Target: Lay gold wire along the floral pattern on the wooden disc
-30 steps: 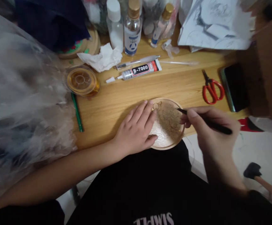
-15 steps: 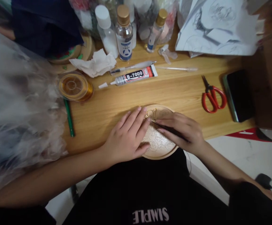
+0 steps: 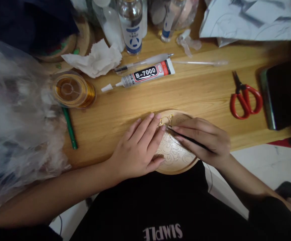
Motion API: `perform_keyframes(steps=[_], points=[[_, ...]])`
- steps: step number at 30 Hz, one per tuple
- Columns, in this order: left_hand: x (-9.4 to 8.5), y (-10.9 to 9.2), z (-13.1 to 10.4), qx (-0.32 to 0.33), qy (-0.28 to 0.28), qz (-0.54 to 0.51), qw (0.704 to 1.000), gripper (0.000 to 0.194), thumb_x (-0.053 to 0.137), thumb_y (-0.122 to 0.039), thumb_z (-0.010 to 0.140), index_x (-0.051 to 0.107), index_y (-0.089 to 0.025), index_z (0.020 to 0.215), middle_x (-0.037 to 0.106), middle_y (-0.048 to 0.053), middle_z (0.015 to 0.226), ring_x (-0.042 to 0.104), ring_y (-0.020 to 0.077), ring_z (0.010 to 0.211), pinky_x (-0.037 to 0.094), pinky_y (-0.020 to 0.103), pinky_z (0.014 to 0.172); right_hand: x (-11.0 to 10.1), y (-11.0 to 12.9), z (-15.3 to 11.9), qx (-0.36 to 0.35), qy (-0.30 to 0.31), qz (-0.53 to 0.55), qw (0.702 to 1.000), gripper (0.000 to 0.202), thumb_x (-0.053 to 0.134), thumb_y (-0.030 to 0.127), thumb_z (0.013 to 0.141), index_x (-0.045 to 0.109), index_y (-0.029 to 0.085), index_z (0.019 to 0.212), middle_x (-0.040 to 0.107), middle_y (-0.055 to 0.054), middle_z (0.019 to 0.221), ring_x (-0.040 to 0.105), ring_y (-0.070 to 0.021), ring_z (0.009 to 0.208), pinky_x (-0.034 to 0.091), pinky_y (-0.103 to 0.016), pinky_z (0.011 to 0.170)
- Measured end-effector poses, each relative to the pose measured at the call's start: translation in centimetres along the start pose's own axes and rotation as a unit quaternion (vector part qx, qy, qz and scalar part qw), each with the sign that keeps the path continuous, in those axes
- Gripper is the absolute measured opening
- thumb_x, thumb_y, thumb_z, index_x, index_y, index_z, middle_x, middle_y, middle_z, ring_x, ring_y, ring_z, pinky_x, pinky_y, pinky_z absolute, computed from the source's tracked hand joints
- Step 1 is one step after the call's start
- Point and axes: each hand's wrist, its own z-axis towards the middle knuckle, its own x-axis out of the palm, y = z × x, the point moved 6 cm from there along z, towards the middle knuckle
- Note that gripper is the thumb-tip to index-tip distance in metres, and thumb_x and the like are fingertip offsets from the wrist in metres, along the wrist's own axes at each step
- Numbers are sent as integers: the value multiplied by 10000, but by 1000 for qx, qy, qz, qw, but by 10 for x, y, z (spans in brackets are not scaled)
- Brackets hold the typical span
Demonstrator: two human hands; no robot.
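Note:
A round wooden plate with a raised rim lies at the table's front edge, curling patterns drawn on its face. Gold wire follows part of the drawing near the far rim. My left hand rests flat over the plate's left side, fingers stretched out, the index fingertip close to the wire. My right hand is closed around slim black tweezers, whose tips meet the plate beside that fingertip. A thin wire trails below my right hand past the plate. My fingers hide part of the pattern.
Beyond the plate lie a B-7000 glue tube, a pen and crumpled tissue. A wire spool and green stick sit left, near plastic wrapping. Red-handled scissors and a phone are right; bottles stand behind.
The view has shifted closer, so the table items appear larger and spread outward. Both hands keep nearly the same pose on the plate, and the tweezers stay at the wire area.

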Motion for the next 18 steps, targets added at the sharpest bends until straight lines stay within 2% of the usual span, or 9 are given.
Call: perform_keyframes(steps=[8,18], points=[[1,0,0,-3,-3,6,1000,628,446,-500,978,497,-25,1386,481,262,1482,468,383,1386,384,475,1117,1,-2,1,18,-2,11,1000,280,711,67,834,730,134,1105,745,-122,1010,729,-203,1007,626,-331,900],[1,1,0,-1,0,3,1000,630,444,-501,980,508,-21,1381,484,267,1478,467,387,1388,380,476,1119,-1,-5,1,56,-9,45,997,327,722,88,836,737,197,1143,763,-82,1041,731,-202,1034,627,-335,920]])
